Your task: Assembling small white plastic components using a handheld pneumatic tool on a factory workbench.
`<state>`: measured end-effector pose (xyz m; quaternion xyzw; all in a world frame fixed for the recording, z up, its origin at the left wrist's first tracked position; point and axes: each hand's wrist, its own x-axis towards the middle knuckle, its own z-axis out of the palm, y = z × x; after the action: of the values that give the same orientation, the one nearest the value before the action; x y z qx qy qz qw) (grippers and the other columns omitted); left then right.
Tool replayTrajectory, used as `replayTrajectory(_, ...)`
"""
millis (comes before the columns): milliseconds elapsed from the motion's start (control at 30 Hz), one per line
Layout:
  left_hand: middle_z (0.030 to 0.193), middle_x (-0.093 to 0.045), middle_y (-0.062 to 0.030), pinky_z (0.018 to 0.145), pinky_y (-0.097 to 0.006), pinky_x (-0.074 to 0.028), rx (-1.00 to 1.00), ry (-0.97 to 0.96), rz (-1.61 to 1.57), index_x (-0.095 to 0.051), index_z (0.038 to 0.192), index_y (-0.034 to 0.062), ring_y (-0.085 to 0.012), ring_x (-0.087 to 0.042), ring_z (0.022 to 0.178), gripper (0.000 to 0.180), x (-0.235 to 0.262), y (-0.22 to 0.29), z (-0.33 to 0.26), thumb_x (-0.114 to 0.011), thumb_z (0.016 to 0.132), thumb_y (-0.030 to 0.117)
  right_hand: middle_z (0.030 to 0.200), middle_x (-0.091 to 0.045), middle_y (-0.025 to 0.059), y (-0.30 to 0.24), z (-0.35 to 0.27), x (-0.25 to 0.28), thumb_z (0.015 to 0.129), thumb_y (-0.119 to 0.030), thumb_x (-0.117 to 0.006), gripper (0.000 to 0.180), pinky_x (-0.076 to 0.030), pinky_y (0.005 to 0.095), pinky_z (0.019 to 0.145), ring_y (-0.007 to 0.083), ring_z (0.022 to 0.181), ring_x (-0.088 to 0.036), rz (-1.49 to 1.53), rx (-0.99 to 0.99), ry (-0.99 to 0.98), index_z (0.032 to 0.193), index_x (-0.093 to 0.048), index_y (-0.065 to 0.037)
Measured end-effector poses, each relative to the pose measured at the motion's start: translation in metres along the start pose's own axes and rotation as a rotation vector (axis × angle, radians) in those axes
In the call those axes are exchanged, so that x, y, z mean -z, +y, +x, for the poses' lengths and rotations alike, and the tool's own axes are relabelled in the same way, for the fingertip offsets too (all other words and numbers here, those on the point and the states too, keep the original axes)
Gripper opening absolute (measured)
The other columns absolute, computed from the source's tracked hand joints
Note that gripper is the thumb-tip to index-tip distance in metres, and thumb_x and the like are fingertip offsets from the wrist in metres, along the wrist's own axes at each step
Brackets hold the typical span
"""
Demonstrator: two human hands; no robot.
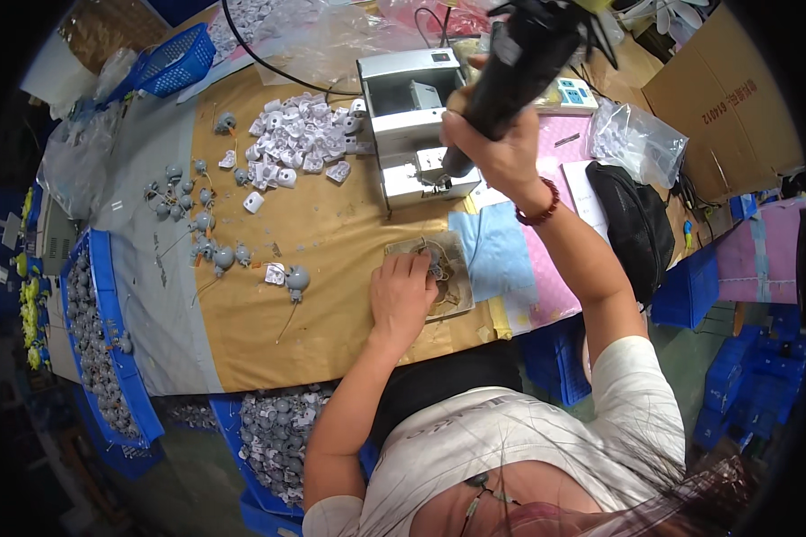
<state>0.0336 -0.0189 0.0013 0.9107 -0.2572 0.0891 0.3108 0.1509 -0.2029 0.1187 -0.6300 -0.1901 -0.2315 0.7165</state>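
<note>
My left hand point(401, 300) rests at the left side of a small shallow tray point(467, 300), its fingers bent down into it. A small grey piece point(436, 261) shows beside the fingertips; what they pinch, if anything, is hidden. Raised over the right of the table, my right hand point(501, 148) is wrapped round a thick black cylindrical hand tool point(515, 85). The tool slants, its narrower end low beside a white-and-grey box-shaped machine point(407, 121). Left of the tray, a round grey part point(296, 279) lies by a white plastic piece point(275, 273).
A heap of white plastic pieces point(304, 134) lies left of the machine, with grey parts point(175, 192) scattered further left. Blue bins of grey parts point(98, 349) stand off the table's left end. A blue cloth point(493, 255), black pouch point(631, 228) and cardboard box point(725, 103) are at right.
</note>
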Motion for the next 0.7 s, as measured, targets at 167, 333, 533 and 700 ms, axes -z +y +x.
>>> replayTrajectory(167,0.099,-0.063,-0.0105,0.081,-0.044,-0.047,0.039,0.000,0.014,-0.065,0.111,0.0063,-0.0317,-0.058,0.096,0.035,-0.001,0.000,-0.004,-0.073,0.077,0.014,0.080,-0.064,0.0026,0.021,0.016,-0.022,0.086,0.001,-0.073,0.027,-0.051,0.0264,0.059,0.0106,0.065,-0.063,-0.118,-0.031,-0.038,0.104,-0.053,-0.002)
replayTrajectory(333,0.098,-0.063,-0.0110,0.081,-0.045,-0.047,0.046,0.009,-0.008,-0.066,0.111,0.0064,-0.0324,-0.058,0.097,0.035,-0.001,-0.001,-0.005,-0.072,0.077,0.014,0.087,-0.064,0.0034,0.033,0.001,-0.023,0.081,-0.008,-0.077,0.044,-0.052,0.0284,0.064,0.0110,0.071,-0.062,-0.210,-0.228,-0.088,0.117,-0.054,-0.001)
replayTrajectory(533,0.095,-0.062,-0.0131,0.078,-0.046,-0.047,0.046,0.012,-0.005,-0.065,0.104,0.0059,-0.0339,-0.058,0.095,0.031,-0.007,-0.007,-0.006,-0.073,0.076,0.016,0.103,-0.063,0.0035,-0.007,-0.061,-0.033,0.078,-0.011,-0.080,0.061,-0.049,0.0286,0.083,0.0112,0.092,-0.056,-0.166,-0.325,-0.155,0.131,-0.052,-0.001)
replayTrajectory(700,0.091,-0.059,-0.0085,0.074,-0.045,-0.047,0.037,0.015,0.041,-0.061,0.093,0.0074,-0.0301,-0.057,0.092,0.023,-0.007,-0.005,-0.005,-0.071,0.074,0.015,0.108,-0.063,0.0043,-0.004,-0.092,-0.033,0.078,-0.006,-0.080,0.064,-0.048,0.0278,0.084,0.0106,0.095,-0.056,-0.025,-0.347,-0.143,0.134,-0.049,0.001)
